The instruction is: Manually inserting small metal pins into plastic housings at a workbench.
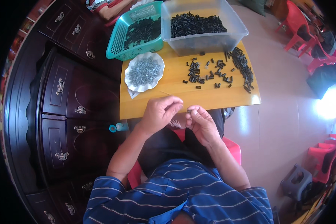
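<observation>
Both of my hands are just over the near edge of the yellow wooden table (168,99), close together. My right hand (204,126) pinches a small dark piece (189,111) between thumb and fingertips; its exact kind is too small to tell. My left hand (157,114) is bent toward it, thumb and fingers pressed together. Anything between those fingertips is hidden. Beyond the left hand stands a scalloped white plate (160,62) heaped with small clear pieces (143,71). Short black tube-like pieces (194,72) lie scattered on the table ahead of the right hand.
Longer black pieces (244,69) are piled along the table's right edge. At the back stand a green basket (115,52) and a translucent bin (205,40), both holding black pieces. Dark drawers (74,89) line the left side. Another person's arm (110,11) shows at the far left.
</observation>
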The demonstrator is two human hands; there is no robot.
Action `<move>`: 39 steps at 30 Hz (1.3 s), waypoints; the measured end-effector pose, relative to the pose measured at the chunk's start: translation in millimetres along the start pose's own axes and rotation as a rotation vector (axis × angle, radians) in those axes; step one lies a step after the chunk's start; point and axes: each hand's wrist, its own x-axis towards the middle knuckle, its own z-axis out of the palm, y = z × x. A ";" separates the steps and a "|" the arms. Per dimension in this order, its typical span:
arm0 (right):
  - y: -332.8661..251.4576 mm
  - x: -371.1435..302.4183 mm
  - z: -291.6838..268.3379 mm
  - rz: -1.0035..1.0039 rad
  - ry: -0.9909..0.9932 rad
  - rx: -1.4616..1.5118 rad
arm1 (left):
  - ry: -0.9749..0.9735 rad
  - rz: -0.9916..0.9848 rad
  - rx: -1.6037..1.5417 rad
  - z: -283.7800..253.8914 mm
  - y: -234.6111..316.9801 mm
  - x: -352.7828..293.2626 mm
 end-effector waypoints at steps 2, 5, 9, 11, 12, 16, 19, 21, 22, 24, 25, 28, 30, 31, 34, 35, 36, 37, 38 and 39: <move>-1.2 -0.3 0.4 0.001 0.010 -0.005 | -0.024 -0.054 0.005 1.3 -7.1 9.2; -1.3 -0.4 1.8 0.008 0.022 -0.008 | -0.021 -0.082 0.092 8.5 -27.9 23.2; -0.7 0.8 -0.2 0.010 0.031 -0.004 | -0.034 0.053 0.179 21.8 -39.5 44.3; 0.0 1.5 -2.4 0.009 0.037 -0.005 | -0.064 0.050 0.183 31.1 -40.9 54.2; 0.4 1.7 -3.2 0.014 0.042 -0.008 | -0.039 0.095 0.244 36.4 -41.4 58.8; 0.5 1.6 -5.0 0.014 0.053 -0.004 | -0.049 0.146 0.407 51.4 -37.9 74.7; 0.4 1.7 -5.1 0.010 0.050 0.005 | -0.080 0.118 0.476 57.5 -35.1 82.4; 0.2 1.9 -4.7 0.022 0.050 0.008 | -0.082 0.123 0.466 58.9 -38.2 85.2; 0.1 2.0 -4.9 0.020 0.051 0.010 | -0.084 0.127 0.453 60.1 -39.7 86.1; 0.1 2.4 -5.2 0.026 0.050 0.016 | -0.082 0.126 0.453 57.5 -43.8 85.8; -0.1 2.5 -5.4 0.023 0.051 0.019 | -0.079 0.124 0.452 54.7 -44.7 85.8; -1.1 2.8 -4.3 0.024 0.048 0.019 | -0.085 0.073 0.458 44.5 -46.8 84.7; -2.3 1.9 -2.3 0.026 0.054 0.014 | -0.058 0.067 0.441 36.0 -50.0 86.1; -2.5 1.7 -1.1 0.027 0.049 0.015 | -0.027 0.061 0.422 30.4 -51.4 87.3; -2.5 0.9 0.1 0.037 0.060 0.008 | 0.022 0.117 0.470 18.7 -68.1 95.0; -2.4 0.6 -0.1 0.036 0.060 0.011 | 0.030 0.130 0.496 16.3 -72.4 98.4; -2.3 0.5 0.0 0.035 0.059 0.013 | 0.032 0.131 0.499 14.8 -76.5 102.1; -2.4 0.2 -0.2 0.035 0.056 0.012 | 0.017 0.112 0.519 14.3 -80.0 105.8; -2.5 0.1 -0.5 0.036 0.058 0.011 | 0.001 0.092 0.538 13.9 -83.4 109.1; -2.4 0.1 -0.6 0.037 0.059 0.010 | 0.003 0.093 0.539 14.1 -86.7 112.0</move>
